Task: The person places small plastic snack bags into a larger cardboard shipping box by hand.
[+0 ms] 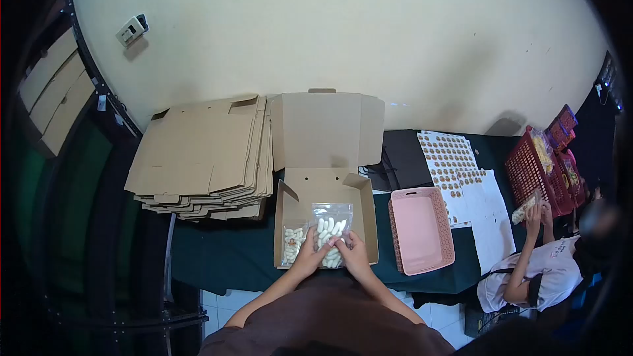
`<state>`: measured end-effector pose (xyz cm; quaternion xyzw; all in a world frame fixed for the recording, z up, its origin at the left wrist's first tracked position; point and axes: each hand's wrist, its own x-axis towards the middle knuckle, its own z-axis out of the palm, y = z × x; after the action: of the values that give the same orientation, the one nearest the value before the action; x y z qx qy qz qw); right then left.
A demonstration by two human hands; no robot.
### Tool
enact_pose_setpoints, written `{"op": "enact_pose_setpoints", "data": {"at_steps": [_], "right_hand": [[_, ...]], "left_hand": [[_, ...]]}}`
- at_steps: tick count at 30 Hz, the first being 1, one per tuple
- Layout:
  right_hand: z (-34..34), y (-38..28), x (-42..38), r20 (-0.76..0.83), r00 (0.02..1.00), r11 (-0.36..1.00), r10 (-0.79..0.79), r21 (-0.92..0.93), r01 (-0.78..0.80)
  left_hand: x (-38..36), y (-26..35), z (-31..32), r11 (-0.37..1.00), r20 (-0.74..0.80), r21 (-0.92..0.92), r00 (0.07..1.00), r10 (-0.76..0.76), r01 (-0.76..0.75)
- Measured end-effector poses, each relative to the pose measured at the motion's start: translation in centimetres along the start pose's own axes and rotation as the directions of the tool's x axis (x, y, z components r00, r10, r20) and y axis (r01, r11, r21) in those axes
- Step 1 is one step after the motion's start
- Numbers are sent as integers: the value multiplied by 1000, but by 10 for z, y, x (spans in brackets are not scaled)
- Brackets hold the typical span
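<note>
Both of my hands grip a clear zip bag of white finger-shaped pieces (331,227), its zip edge pointing away from me. My left hand (308,254) closes on its left side and my right hand (354,253) on its right, with the thumbs on top near the middle. Beneath the bag stands an open cardboard box (364,214), its lid (323,130) raised against the wall. Inside the box, at the left, lies a second clear bag of similar white pieces (291,238), with a small round sticker on it. My hands partly hide the box's near side.
Flattened cardboard boxes (198,148) are stacked at the left. Right of the box are a pink basket (423,231), a black folder-like item (412,158) and sticker sheets (448,158). Another person (537,270) holds a bag beside red baskets (531,171) at far right.
</note>
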<state>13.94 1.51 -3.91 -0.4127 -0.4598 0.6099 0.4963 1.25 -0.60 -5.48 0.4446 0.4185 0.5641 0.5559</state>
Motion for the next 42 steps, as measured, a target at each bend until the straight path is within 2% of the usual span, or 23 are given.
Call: {"op": "enact_pose_setpoints", "data": {"at_steps": [1,3,4,8,9,11,12,16,18,20,23,25,26,29,30,31,33,35,37,38,40,42], "right_hand": [[-3,4,1,-2,1000,1000,2,0,-2],[-12,10,4,27,993,991,117,61,-119],[-14,9,3,27,990,988,136,75,-138],[-19,19,7,34,977,966,211,149,-214],[-15,13,6,32,977,966,211,148,-213],[-6,-1,2,84,990,993,114,21,-116],[-3,-9,0,99,991,996,89,-18,-88],[-3,-8,3,94,989,993,113,29,-116],[-4,-8,5,98,986,983,137,110,-147],[-9,2,10,78,990,990,113,81,-120],[-5,-3,13,59,992,988,114,97,-120],[-2,-8,14,61,993,993,100,61,-104],[1,-10,14,62,993,993,101,62,-105],[9,-16,10,148,987,998,65,-12,-64],[8,-16,10,157,984,996,83,-33,-79],[7,-16,11,166,981,994,101,-53,-93],[2,1,17,163,983,995,89,-51,-82],[5,-6,17,169,977,991,129,15,-134],[8,-13,15,174,980,995,98,-22,-95],[10,-14,14,176,982,997,73,-49,-65],[10,-17,13,176,983,996,50,-76,-37],[5,-21,16,205,968,989,144,-54,-135]], "left_hand": [[0,-1,-1,1000,0,-1,1000,-3,3],[3,2,-4,997,95,28,993,-71,68],[1,11,-4,993,116,100,990,-76,64],[2,8,-6,997,179,51,982,-60,52],[3,7,-8,997,180,51,982,-60,52],[4,8,-11,992,120,116,990,-68,54],[4,12,-11,992,125,76,986,-111,102],[4,14,-12,999,178,17,983,-51,49],[4,13,-12,999,176,14,983,-51,50],[3,15,-12,999,174,11,983,-53,52],[2,26,-11,992,148,30,981,-126,123],[1,28,-8,990,69,-6,987,-143,144],[6,10,-10,998,38,-63,999,-19,21],[8,9,-16,998,-29,-64,999,-27,25],[9,4,-14,998,-90,-34,995,52,-56],[9,1,-16,998,-92,-35,994,54,-58],[7,5,-19,985,-121,-162,989,-82,61],[6,12,-19,980,-120,-184,987,-102,79],[7,11,-17,988,-85,-150,996,22,-34],[7,11,-15,998,-82,-13,994,67,-68],[9,4,-22,999,-30,5,999,42,-42],[9,14,-24,999,58,30,998,14,-15]]}}
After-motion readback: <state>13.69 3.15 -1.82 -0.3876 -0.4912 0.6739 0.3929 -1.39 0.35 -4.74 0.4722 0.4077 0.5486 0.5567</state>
